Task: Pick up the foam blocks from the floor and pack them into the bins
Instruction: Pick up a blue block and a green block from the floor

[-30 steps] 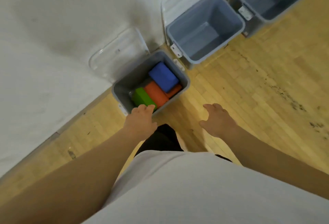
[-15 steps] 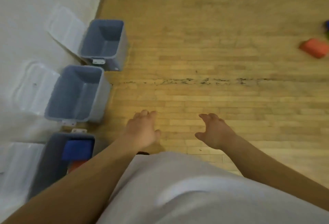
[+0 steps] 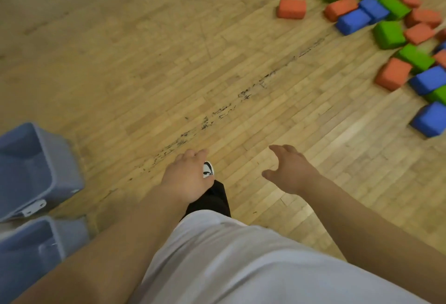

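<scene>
Several foam blocks in orange, green and blue lie scattered on the wooden floor at the upper right, among them an orange block (image 3: 291, 8), a green block (image 3: 389, 34) and a blue block (image 3: 430, 119) nearest to me. My left hand (image 3: 187, 178) and my right hand (image 3: 290, 171) hang in front of me above the floor, fingers relaxed, holding nothing. Two grey bins sit at the left edge, one bin (image 3: 29, 168) farther and another bin (image 3: 31, 250) closer; both show no blocks inside.
A dark scuffed line (image 3: 217, 113) runs diagonally across the wooden floor between me and the blocks. My shoe (image 3: 208, 169) and dark trouser leg show below my left hand. My white shirt fills the bottom of the view.
The view has swung right, away from the wall and the bin holding blocks; the pile of blocks has come into view. Both hands stay empty in front of me.
</scene>
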{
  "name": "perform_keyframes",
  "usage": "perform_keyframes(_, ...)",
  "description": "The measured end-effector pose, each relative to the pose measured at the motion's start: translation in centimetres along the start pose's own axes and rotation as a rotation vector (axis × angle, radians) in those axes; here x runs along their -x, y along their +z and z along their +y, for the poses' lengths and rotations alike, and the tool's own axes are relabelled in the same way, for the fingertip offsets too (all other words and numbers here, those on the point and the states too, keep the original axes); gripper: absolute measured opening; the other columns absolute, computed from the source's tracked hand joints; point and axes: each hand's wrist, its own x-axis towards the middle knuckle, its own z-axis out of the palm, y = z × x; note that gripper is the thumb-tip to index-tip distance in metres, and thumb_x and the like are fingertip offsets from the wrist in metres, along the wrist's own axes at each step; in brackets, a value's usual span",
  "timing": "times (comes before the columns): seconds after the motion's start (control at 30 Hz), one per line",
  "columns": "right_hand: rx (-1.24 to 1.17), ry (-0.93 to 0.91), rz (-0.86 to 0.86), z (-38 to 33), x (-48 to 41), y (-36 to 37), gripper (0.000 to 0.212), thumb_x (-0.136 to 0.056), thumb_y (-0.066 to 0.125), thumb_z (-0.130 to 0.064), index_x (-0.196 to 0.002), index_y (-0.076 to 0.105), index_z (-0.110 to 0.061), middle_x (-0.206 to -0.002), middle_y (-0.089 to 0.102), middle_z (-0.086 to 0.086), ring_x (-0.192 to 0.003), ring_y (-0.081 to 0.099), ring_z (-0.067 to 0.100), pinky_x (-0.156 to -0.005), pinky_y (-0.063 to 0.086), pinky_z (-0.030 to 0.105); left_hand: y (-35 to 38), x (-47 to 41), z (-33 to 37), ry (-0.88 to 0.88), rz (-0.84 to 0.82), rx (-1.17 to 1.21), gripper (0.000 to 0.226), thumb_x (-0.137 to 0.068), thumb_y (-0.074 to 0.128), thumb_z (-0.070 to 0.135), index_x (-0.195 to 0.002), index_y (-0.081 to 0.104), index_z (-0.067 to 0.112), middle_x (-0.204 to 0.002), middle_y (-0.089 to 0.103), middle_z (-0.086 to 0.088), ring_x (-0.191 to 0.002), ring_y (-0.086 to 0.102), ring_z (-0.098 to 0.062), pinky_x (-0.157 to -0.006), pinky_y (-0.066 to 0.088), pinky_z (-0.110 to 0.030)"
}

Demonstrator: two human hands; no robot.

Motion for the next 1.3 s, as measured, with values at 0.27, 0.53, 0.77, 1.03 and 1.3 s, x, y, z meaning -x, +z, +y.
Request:
perform_keyframes(0.27,0.066,0.050,-0.046,-9.5,-12.9,-8.3,0.085,-0.090,0.064,-0.051,-0.160,0.020,-0.031,-0.166,0.018,0.007,-0.148,0.026,0.036,-0.115,0.035,0.050,-11.5,-14.5,-6.7,0.019,-0.056,-0.018,0.079,-0.095,0.054,0.054,-0.161,0.016,0.030,-0.155,0.035,-0.003,-0.137,0.038,-0.028,-0.107,0.043,-0.045)
perform_keyframes(0.53,0.066,0.051,0.055,-15.7,-22.2,-17.4,0.083,-0.092,0.060,-0.061,-0.160,0.022,-0.030,-0.166,0.022,0.007,-0.148,0.028,0.036,-0.116,0.034,0.053,-23.2,-26.7,-8.1,0.076,-0.030,-0.104,0.079,-0.096,0.052,0.056,-0.160,0.017,0.027,-0.158,0.032,-0.005,-0.140,0.036,-0.029,-0.110,0.040,-0.046)
perform_keyframes(0.77,0.071,0.103,0.121,-12.9,-31.7,-25.7,0.087,-0.088,0.056,-0.072,-0.159,0.022,-0.033,-0.167,0.020,0.008,-0.149,0.026,0.038,-0.118,0.030,0.054,-29.0,-38.3,-3.3,0.115,0.039,-0.176,0.080,-0.093,0.050,0.065,-0.159,0.023,0.027,-0.159,0.031,-0.005,-0.143,0.031,-0.028,-0.115,0.033,-0.046)
perform_keyframes(1.03,0.136,0.068,0.105,-7.2,-43.9,-39.7,0.090,-0.087,0.054,-0.073,-0.160,0.018,-0.034,-0.168,0.014,0.007,-0.151,0.022,0.036,-0.118,0.026,0.054,-36.1,-51.2,6.0,0.045,0.112,-0.204,0.083,-0.093,0.039,0.075,-0.161,0.017,0.033,-0.168,0.016,-0.006,-0.154,0.015,-0.029,-0.122,0.017,-0.050)
perform_keyframes(1.3,0.188,0.040,0.173,-6.3,-55.1,-52.8,0.093,-0.086,0.053,-0.076,-0.161,0.013,-0.036,-0.170,0.010,0.009,-0.153,0.018,0.037,-0.121,0.023,0.056,-43.7,-62.7,11.4,0.047,0.197,-0.185,0.087,-0.091,0.037,0.079,-0.161,0.015,0.032,-0.168,0.014,-0.009,-0.154,0.012,-0.032,-0.123,0.012,-0.052)
